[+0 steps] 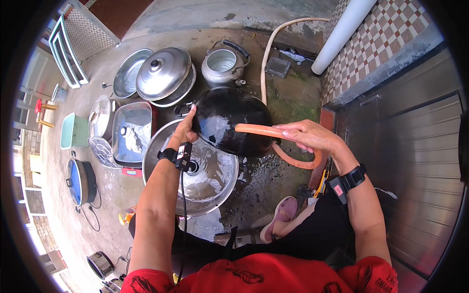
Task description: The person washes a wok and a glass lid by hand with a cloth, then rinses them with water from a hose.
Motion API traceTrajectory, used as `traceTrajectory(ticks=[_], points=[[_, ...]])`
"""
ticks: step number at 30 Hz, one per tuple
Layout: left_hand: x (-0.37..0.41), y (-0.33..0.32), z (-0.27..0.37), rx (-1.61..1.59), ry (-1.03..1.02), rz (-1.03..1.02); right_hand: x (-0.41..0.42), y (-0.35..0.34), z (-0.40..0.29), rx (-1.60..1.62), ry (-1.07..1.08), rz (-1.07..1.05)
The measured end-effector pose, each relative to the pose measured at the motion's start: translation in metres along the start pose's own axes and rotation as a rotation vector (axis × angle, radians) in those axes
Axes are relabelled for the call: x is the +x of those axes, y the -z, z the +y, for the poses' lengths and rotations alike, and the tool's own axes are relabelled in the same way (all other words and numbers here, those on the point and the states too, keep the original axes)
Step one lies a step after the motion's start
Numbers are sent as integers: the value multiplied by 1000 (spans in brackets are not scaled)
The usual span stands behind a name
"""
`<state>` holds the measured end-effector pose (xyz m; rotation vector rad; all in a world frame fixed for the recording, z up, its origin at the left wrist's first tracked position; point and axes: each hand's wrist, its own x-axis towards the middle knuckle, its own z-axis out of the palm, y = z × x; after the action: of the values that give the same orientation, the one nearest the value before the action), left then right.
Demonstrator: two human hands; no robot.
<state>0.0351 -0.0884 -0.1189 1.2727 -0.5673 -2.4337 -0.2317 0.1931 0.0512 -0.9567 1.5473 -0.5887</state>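
My left hand (186, 128) grips the left rim of a wet black wok (234, 117), near its loop handle, and the wok is tilted over a wide metal basin (227, 183). In my right hand (306, 133) is an orange hose (258, 130), its open end over the wok's dark surface. The rest of the hose curls below my right hand. Inside the basin lie water and a domed lid with a dark knob (192, 167). Just beyond the wok stands a metal kettle (222, 66) without its lid.
Left of the basin are a rectangular electric pan (132, 132), a large domed lid (163, 75) on a pot, a metal basin (132, 75), a green plastic tub (74, 131) and a blue-lined pot (76, 183). A white pipe (342, 36) and metal door (410, 154) stand at right.
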Motion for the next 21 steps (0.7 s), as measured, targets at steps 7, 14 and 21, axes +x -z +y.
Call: traceTrajectory(ticks=[7, 14, 21], points=[[5, -64, -2, -318, -27, -155, -24, 46, 33, 62, -140, 71], [19, -99, -18, -336, -272, 60, -35, 69, 50, 68, -234, 369], [6, -86, -23, -398, -273, -24, -44, 78, 56, 93, -256, 410]])
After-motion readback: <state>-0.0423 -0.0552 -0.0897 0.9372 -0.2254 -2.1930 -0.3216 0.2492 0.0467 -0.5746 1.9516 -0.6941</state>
